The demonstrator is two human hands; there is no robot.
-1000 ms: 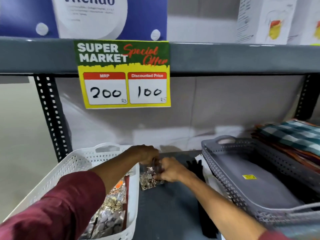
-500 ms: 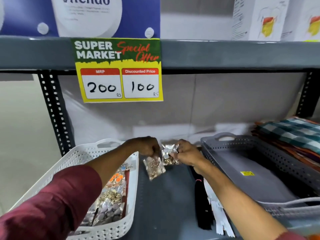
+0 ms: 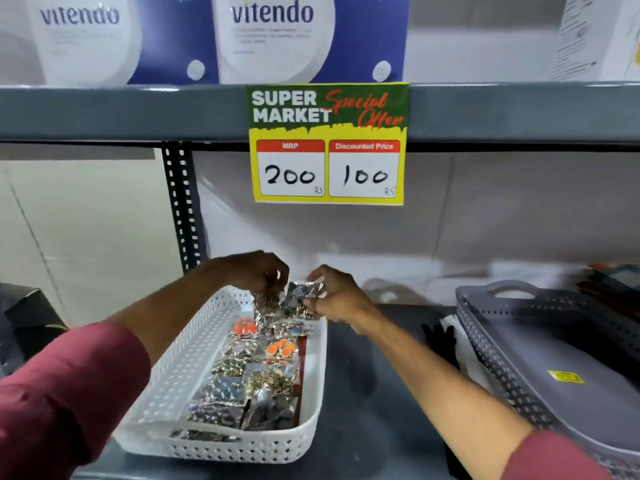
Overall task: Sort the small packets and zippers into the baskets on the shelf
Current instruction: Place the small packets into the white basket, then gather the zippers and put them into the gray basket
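Observation:
A white perforated basket (image 3: 180, 372) sits on the grey shelf and holds several small clear packets (image 3: 256, 372) of trinkets. Over its far end, my left hand (image 3: 261, 273) pinches the top of one small packet (image 3: 265, 308) that hangs down. My right hand (image 3: 332, 296) grips another small packet (image 3: 301, 296) right beside it. Black zippers (image 3: 440, 341) and white ones lie on the shelf between the white basket and a grey perforated basket (image 3: 485, 327) at the right. The grey basket shows only a yellow sticker inside.
A yellow and green price sign (image 3: 328, 143) hangs from the upper shelf edge above my hands. A perforated black upright (image 3: 180, 206) stands behind the white basket. Blue and white boxes (image 3: 273, 36) fill the upper shelf. Bare grey shelf surface (image 3: 374, 393) lies between the baskets.
Both hands have lifted the two packets off the shelf between the baskets and carried them left, over the far end of the white basket. The view has shifted left.

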